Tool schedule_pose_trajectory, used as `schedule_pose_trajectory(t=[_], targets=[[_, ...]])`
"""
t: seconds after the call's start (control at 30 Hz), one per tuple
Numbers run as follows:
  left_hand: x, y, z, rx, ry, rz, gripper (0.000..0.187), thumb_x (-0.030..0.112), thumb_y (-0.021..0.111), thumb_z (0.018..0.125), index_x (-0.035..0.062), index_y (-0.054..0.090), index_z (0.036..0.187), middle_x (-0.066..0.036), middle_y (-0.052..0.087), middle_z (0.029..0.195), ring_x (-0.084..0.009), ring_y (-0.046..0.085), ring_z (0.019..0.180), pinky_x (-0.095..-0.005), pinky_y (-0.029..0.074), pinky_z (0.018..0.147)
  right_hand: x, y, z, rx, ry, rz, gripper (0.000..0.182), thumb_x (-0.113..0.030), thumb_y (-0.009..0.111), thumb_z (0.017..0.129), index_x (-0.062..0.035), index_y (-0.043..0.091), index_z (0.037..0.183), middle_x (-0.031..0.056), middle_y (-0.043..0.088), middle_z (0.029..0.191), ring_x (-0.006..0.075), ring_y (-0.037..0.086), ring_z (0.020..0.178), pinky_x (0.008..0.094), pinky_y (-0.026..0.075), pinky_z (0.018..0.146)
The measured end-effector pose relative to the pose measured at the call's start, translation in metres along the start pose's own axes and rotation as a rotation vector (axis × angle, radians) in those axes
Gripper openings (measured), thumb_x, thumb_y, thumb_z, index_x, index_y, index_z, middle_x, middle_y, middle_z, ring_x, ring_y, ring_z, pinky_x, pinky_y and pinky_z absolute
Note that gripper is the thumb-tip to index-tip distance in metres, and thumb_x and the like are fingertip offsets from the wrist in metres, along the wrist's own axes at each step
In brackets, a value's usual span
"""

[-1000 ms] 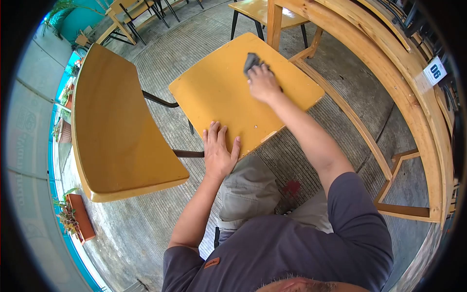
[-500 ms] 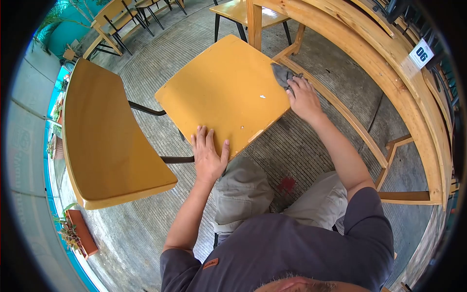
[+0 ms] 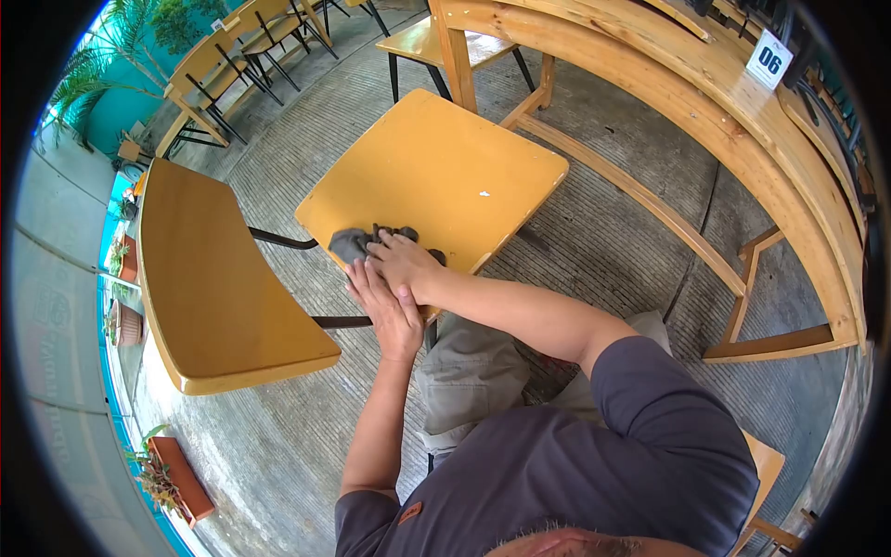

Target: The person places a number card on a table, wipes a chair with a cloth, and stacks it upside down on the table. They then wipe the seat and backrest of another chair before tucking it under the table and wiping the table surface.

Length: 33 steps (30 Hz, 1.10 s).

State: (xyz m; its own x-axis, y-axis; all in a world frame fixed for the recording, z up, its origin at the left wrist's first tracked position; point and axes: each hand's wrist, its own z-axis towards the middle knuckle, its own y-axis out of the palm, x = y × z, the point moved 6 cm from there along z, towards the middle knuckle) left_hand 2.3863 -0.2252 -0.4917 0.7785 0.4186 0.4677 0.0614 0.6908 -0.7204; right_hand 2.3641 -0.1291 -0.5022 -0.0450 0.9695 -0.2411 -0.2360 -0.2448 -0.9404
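Observation:
A yellow chair seat (image 3: 436,172) lies flat in front of me, with its curved yellow backrest (image 3: 209,278) to the left. My right hand (image 3: 404,262) presses a dark grey cloth (image 3: 357,243) onto the near left part of the seat. My left hand (image 3: 388,311) rests flat on the seat's near edge, partly under my right hand, fingers spread and holding nothing. A small white speck (image 3: 484,194) shows on the seat near its right side.
A long wooden table (image 3: 705,84) with a number card "06" (image 3: 768,59) curves along the right, its legs and crossbars below. More yellow chairs (image 3: 241,37) stand at the back. Potted plants (image 3: 172,478) line the left edge. The floor is ribbed concrete.
My right hand has swept the cloth from the seat's far right edge across to the near left, now overlapping my left hand. The left hand has stayed on the near edge.

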Motion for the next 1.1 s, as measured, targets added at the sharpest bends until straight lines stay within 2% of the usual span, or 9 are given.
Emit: schedule_pose_trajectory(t=[0.1,0.23,0.3,0.4,0.5,0.67,0.73,0.97,1.1], targets=[[-0.001,0.0,-0.004,0.042,0.008,-0.026,0.074,0.046,0.028,0.107,-0.0109,0.019,0.154,-0.031,0.018,0.162,-0.0453,0.007,0.155,-0.057,0.0,0.124,-0.005,-0.036,-0.043,-0.096,-0.092,0.111,0.047,-0.029,0.06,0.094,-0.006,0.062,0.135,0.0145,0.048,0.152,0.0391,0.037,0.146,0.0472,0.028,0.122],[0.002,-0.001,-0.003,0.023,0.054,-0.046,0.076,0.043,0.037,0.105,-0.0118,0.017,0.154,-0.03,0.017,0.163,-0.0464,0.005,0.155,-0.0608,0.0,0.123,0.012,-0.054,-0.099,-0.044,-0.042,0.123,0.042,-0.028,0.061,0.096,-0.0066,0.064,0.132,0.0114,0.051,0.15,0.0351,0.038,0.146,0.0493,0.027,0.123],[0.002,-0.001,-0.001,0.022,0.047,-0.003,0.073,0.041,0.039,0.106,-0.0116,0.021,0.153,-0.03,0.022,0.161,-0.0467,0.01,0.154,-0.06,0.004,0.123,0.018,-0.068,-0.125,0.005,-0.031,0.14,0.041,-0.029,0.061,0.096,-0.0069,0.065,0.13,0.0115,0.052,0.149,0.035,0.04,0.144,0.0494,0.027,0.122],[0.002,0.009,0.006,-0.201,0.026,-0.034,0.058,0.035,0.046,0.105,-0.0091,0.04,0.143,-0.028,0.038,0.153,-0.0432,0.027,0.149,-0.0556,0.017,0.123,0.024,-0.071,-0.126,0.086,-0.001,0.143,0.04,-0.028,0.061,0.096,-0.0075,0.066,0.13,0.0111,0.053,0.148,0.0345,0.042,0.142,0.0497,0.028,0.122],[0.0,0.014,0.008,-0.27,0.002,0.007,0.056,0.035,0.048,0.105,-0.0078,0.043,0.141,-0.026,0.041,0.151,-0.0416,0.029,0.149,-0.055,0.018,0.123,0.031,-0.067,-0.121,0.094,0.045,0.134,0.039,-0.027,0.061,0.097,-0.0076,0.066,0.13,0.0101,0.054,0.147,0.0334,0.042,0.142,0.0502,0.028,0.122],[0.008,0.013,0.008,-0.181,0.06,0.081,0.066,0.035,0.047,0.105,-0.0119,0.03,0.149,-0.033,0.022,0.16,-0.0478,0.018,0.152,-0.0586,0.015,0.122,0.048,-0.061,-0.101,0.13,0.085,0.23,0.032,-0.024,0.063,0.096,-0.0067,0.07,0.121,0.0114,0.058,0.137,0.0339,0.045,0.14,0.0505,0.029,0.121],[0.007,0.017,0.009,-0.204,0.051,0.042,0.066,0.034,0.047,0.105,-0.0119,0.03,0.149,-0.033,0.022,0.16,-0.0478,0.018,0.152,-0.0584,0.015,0.123,0.055,-0.06,-0.093,0.172,0.078,0.293,0.028,-0.022,0.064,0.094,-0.0068,0.071,0.116,0.0109,0.061,0.13,0.0345,0.046,0.139,0.0504,0.03,0.121],[0.009,0.023,0.013,-0.27,-0.004,-0.024,0.06,0.027,0.044,0.106,-0.0099,0.028,0.151,-0.034,0.025,0.158,-0.0499,0.026,0.147,-0.0538,0.023,0.121,0.072,-0.062,-0.082,0.176,0.122,0.448,0.021,-0.015,0.066,0.088,-0.0074,0.074,0.106,0.0098,0.063,0.128,0.0311,0.047,0.139,0.0475,0.032,0.12],[0.012,0.026,0.016,-0.308,0.022,0.03,0.058,0.031,0.037,0.109,-0.0085,0.031,0.15,-0.03,0.025,0.16,-0.0474,0.026,0.148,-0.0524,0.022,0.122,0.067,-0.066,-0.078,0.178,0.216,0.34,0.016,-0.014,0.061,0.091,-0.0089,0.072,0.101,0.0085,0.063,0.13,0.0283,0.046,0.14,0.0449,0.029,0.122]])
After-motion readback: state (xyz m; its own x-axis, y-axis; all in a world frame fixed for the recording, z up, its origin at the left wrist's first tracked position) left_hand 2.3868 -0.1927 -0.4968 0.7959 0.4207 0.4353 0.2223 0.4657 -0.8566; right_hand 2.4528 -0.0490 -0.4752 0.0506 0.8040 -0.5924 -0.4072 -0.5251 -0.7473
